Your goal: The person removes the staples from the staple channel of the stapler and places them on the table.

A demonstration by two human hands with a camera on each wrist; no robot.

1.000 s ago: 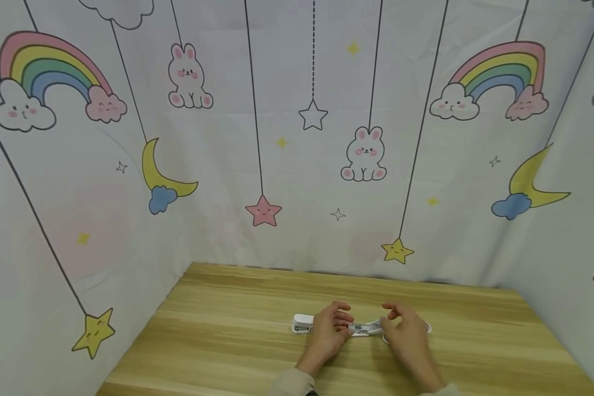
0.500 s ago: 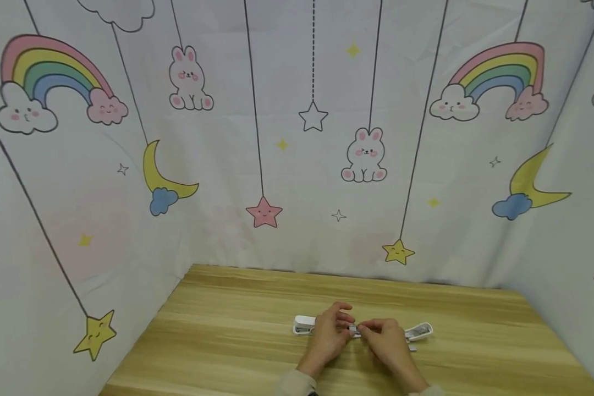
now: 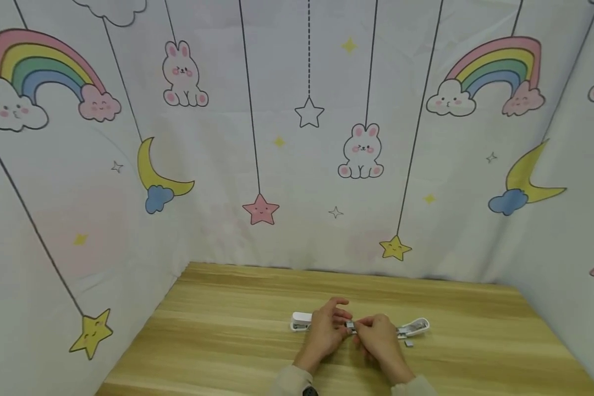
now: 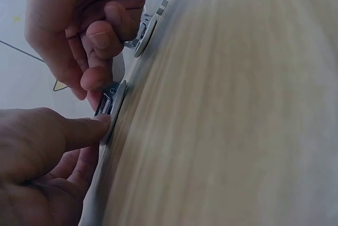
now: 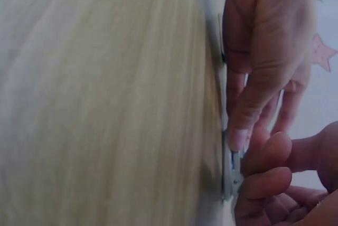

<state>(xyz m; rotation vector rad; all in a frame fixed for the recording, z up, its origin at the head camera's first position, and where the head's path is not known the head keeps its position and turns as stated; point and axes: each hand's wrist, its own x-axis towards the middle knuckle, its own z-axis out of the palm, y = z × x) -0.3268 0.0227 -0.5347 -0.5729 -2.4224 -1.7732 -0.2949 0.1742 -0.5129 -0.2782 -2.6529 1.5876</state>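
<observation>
My left hand point(image 3: 324, 336) holds a white stapler point(image 4: 117, 111) with a bare metal inside, its thumb pressing on the near side. The stapler lies low along the wooden tabletop, and most of it is hidden by fingers in the head view. From the right, my right hand point(image 3: 378, 340) meets it, thumb and forefinger pinched together at the stapler's metal end. Between both hands' fingertips shows a small grey piece, like a strip of staples point(image 3: 350, 325).
A white stapler end point(image 3: 301, 321) sticks out left of my left hand. On the right rests a tilted white stapler part point(image 3: 416, 326) with metal inside, and a small grey staple strip point(image 3: 408, 344) beside it. Patterned cloth point(image 3: 218, 165) walls the table point(image 3: 218, 330) at back and sides.
My right hand has come left to my left hand's fingertips, and its fingers have closed to a pinch. The tilted stapler part and staple strip on the right are now uncovered. My left hand stays put.
</observation>
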